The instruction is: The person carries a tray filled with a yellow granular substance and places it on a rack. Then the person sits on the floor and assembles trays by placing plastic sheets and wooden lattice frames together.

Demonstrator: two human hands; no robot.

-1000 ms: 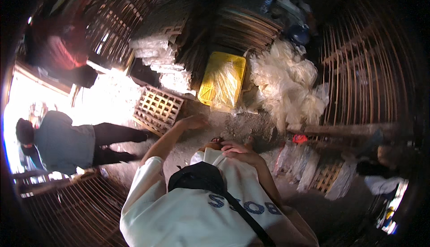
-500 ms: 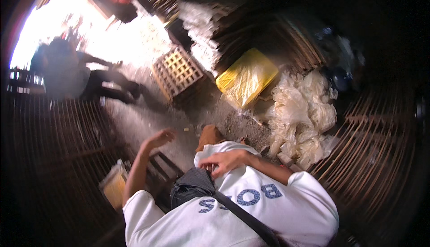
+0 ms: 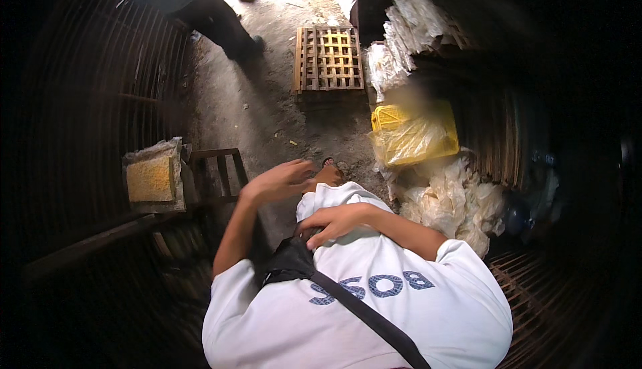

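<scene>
Left hand: the left hand [image 3: 279,180] is raised in front of the chest, palm down, fingers loosely spread and slightly bent, holding nothing and touching nothing.
Right hand: the right hand [image 3: 332,223] lies across the chest, its fingers curled together on the top edge of the black fabric pouch [image 3: 289,262]; whether they pinch it or only rest on it cannot be told.
Pouch: the black fabric pouch hangs at the middle of the chest on a black diagonal strap [image 3: 364,314], which crosses the white short-sleeved shirt with dark lettering [image 3: 401,302].
Ground: a grey dirt floor [image 3: 267,108] runs away from the person, sunlit at its far end.
Crate: a square slatted wooden crate [image 3: 329,58] lies flat on the floor, well apart from both hands.
Yellow container: a yellow plastic container wrapped in clear film [image 3: 413,135] sits to the right of the path, just above a heap of pale crumpled plastic bags [image 3: 455,198].
Stacks: bundles of whitish wrapped sheets [image 3: 408,31] are piled beside the crate.
Left side: a yellow-topped block in grey wrapping [image 3: 154,178] rests on a dark wooden frame [image 3: 217,171], near the left hand.
Other person: another person in dark trousers [image 3: 214,14] stands at the far end of the path.
</scene>
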